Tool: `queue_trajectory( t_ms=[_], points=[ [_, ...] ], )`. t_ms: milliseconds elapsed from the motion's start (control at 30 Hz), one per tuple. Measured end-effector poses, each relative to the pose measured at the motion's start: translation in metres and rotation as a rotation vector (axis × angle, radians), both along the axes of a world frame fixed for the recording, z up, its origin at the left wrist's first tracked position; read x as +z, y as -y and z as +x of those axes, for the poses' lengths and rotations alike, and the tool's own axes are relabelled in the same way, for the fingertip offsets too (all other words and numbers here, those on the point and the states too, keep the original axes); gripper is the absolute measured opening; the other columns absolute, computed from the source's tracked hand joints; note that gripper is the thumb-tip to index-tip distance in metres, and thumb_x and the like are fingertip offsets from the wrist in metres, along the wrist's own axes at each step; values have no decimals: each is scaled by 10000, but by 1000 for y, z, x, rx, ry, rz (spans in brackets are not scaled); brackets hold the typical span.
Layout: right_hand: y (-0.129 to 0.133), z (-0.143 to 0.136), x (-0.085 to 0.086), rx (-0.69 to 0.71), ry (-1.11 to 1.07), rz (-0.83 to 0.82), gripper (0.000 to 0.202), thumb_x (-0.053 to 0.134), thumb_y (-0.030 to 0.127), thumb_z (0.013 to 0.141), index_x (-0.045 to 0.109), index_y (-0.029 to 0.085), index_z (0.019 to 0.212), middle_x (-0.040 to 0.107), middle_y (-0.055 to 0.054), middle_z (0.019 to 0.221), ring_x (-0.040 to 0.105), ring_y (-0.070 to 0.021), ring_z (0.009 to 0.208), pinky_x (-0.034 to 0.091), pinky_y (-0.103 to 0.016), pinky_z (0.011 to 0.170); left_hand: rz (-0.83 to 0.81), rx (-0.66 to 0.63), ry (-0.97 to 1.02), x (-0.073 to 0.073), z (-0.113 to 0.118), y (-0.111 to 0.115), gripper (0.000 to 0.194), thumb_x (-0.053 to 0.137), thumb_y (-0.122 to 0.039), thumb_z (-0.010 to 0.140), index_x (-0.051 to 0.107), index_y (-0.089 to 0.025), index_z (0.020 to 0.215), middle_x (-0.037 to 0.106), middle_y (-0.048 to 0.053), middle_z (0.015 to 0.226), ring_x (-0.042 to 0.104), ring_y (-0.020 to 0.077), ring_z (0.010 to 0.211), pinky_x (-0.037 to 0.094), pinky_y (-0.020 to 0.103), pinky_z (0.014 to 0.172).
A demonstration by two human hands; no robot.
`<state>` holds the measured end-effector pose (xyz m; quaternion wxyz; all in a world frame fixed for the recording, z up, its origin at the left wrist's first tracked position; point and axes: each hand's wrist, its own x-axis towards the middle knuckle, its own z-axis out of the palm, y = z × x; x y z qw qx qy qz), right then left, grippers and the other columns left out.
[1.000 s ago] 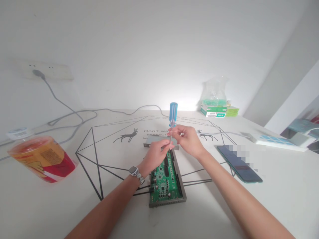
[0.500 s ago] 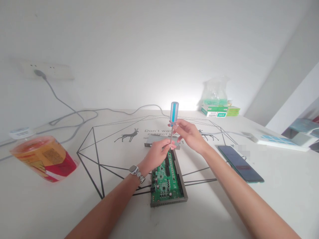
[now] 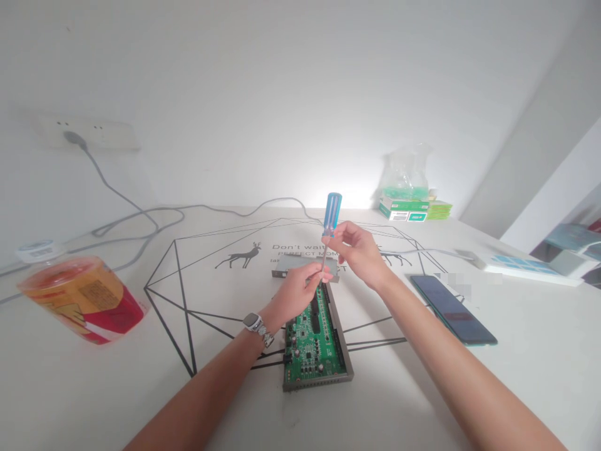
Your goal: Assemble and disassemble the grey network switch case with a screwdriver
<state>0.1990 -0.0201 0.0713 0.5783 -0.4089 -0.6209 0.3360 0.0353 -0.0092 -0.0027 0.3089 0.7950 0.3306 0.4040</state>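
A screwdriver (image 3: pixel 332 213) with a clear and blue handle stands nearly upright over the far end of a green circuit board (image 3: pixel 307 344), leaning slightly right at the top. My right hand (image 3: pixel 359 250) pinches it at the base of the handle. Lower down, the fingers of my left hand (image 3: pixel 300 287) close around the shaft close to the board. The tip is hidden behind those fingers. The board lies in a grey metal casing (image 3: pixel 342 341) on the table. Just beyond my left hand is a flat grey metal cover (image 3: pixel 286 263), partly hidden.
On the left stands a bottle (image 3: pixel 89 300) with an orange and red label. A phone (image 3: pixel 453 308) lies to the right, with a white power strip (image 3: pixel 526 268) behind it. Green boxes (image 3: pixel 404 208) sit against the wall, and a grey cable (image 3: pixel 201 207) runs along the back.
The screwdriver's handle has turned and its top has tipped a little to the right. My right hand's fingers have shifted on the handle base; my left hand stays put.
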Motion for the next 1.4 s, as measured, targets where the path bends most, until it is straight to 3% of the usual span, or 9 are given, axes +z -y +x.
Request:
queue_trajectory(
  t_ms=[100,200,400,533,833,1000,1067,1233,1400],
  points=[
    [5,-9,-2,-200,38,105,272,797,356,739,561,223,714,585,16,703,539,-149,677,494,-321,666,34,34,-39,0,0,0,293,433,-287,1003,706,-201,1066,798,57,1059,715,202,819,536,305,744],
    [10,-14,-2,-252,47,130,249,796,350,742,585,219,736,603,10,717,541,-149,676,492,-329,700,52,46,-79,1,-1,0,319,417,-282,1005,722,-198,1045,795,50,1060,627,165,654,479,283,636],
    [9,-1,5,94,40,-63,258,734,441,777,677,206,869,615,-25,810,545,-170,743,453,-277,513,48,36,-79,2,-3,2,302,427,-310,1011,703,-208,1080,800,39,1031,548,152,587,432,275,595],
    [6,6,4,135,50,-44,271,747,462,773,639,214,765,590,-13,775,510,-149,689,444,-272,494,43,29,-78,3,-2,3,298,426,-310,1013,698,-204,1078,803,40,1035,541,149,585,445,280,625],
    [8,-14,-5,-243,99,179,321,752,377,796,493,236,671,545,29,665,514,-144,641,451,-305,643,67,26,-65,4,-1,2,295,423,-268,1008,710,-197,1012,798,41,1027,693,193,809,509,300,752],
    [14,-21,-6,-339,110,185,312,742,376,806,493,236,679,559,32,663,526,-145,625,447,-314,665,104,17,-45,4,-1,2,289,429,-223,995,713,-191,952,795,46,988,707,209,862,522,320,813],
    [14,-18,-6,-281,81,160,304,751,388,792,503,236,703,555,33,663,536,-147,640,452,-304,643,98,11,-46,4,-1,3,286,431,-233,1000,711,-193,962,795,47,1006,712,215,892,522,322,819],
    [11,-5,-3,81,-10,29,281,775,412,753,612,222,879,575,16,728,555,-152,682,438,-255,498,72,6,-45,3,-1,3,267,441,-253,1010,702,-199,1007,799,50,1039,724,216,923,525,324,832],
    [7,4,-3,195,-55,-60,318,800,453,732,652,219,887,632,-10,803,566,-147,680,465,-240,439,77,-19,-12,0,-1,0,284,438,-274,1018,708,-194,1054,795,67,1055,716,232,995,526,357,901]
  ],
)
